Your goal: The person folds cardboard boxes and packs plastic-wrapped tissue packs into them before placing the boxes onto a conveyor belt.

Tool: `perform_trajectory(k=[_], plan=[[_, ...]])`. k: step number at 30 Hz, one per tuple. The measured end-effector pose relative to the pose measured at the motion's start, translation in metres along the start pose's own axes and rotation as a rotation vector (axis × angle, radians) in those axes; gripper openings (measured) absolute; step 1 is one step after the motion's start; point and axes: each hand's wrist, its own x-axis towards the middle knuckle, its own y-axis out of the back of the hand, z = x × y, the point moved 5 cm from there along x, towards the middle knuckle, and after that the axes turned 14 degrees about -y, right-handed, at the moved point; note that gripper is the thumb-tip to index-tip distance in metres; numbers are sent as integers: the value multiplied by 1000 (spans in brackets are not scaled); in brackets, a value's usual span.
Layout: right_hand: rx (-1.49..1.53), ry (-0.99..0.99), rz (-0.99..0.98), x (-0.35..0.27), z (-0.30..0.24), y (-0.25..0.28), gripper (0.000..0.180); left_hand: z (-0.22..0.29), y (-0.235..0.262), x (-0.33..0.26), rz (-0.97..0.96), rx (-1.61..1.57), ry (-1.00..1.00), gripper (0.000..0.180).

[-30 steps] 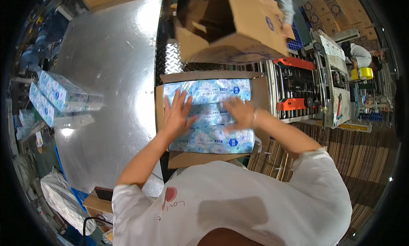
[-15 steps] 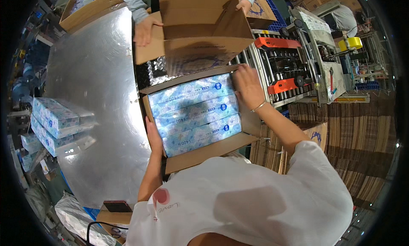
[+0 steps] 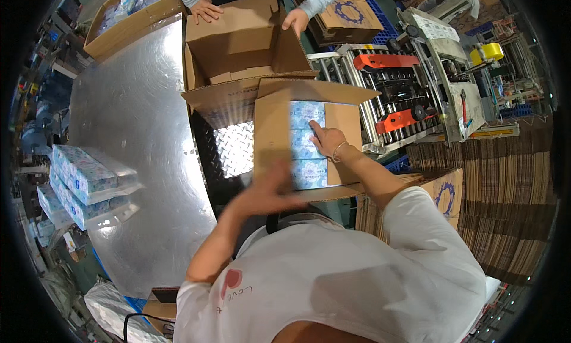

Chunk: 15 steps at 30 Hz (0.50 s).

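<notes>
An upright cardboard carton [image 3: 321, 91] stands before me, with blue-and-white floral packs [image 3: 308, 113] stacked in rows inside. Both side flaps lie inward, leaving a strip of packs showing between them; the far and near flaps stick outward. My right hand [image 3: 329, 143] rests over the right side flap [image 3: 344, 120], its index finger stretched across the packs. At the near left corner, my left hand [image 3: 267, 191] is blurred, thumb spread, beside the left side flap [image 3: 272, 129]. It appears to hold nothing.
A co-worker's hands [image 3: 205, 10] hold an open empty carton [image 3: 238, 46] just beyond mine. To the left, a metal table [image 3: 137, 135] carries floral packs [image 3: 86, 176]. Roller conveyor [image 3: 351, 81] with orange guides lies right; flattened cartons [image 3: 499, 194] are stacked far right.
My carton's side flaps have folded inward over the packs, and the carton sits farther right. My right hand moved left and down, my left hand rightward. The co-worker's carton shifted left.
</notes>
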Motion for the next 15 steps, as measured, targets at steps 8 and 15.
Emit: perform_trajectory(k=[8,15], plan=[[894,85,576,22,23,149,18,-89,29,98,165,738,-47,96],[348,-151,977,-43,66,-6,33,-119,9,71,820,-241,-62,73]])
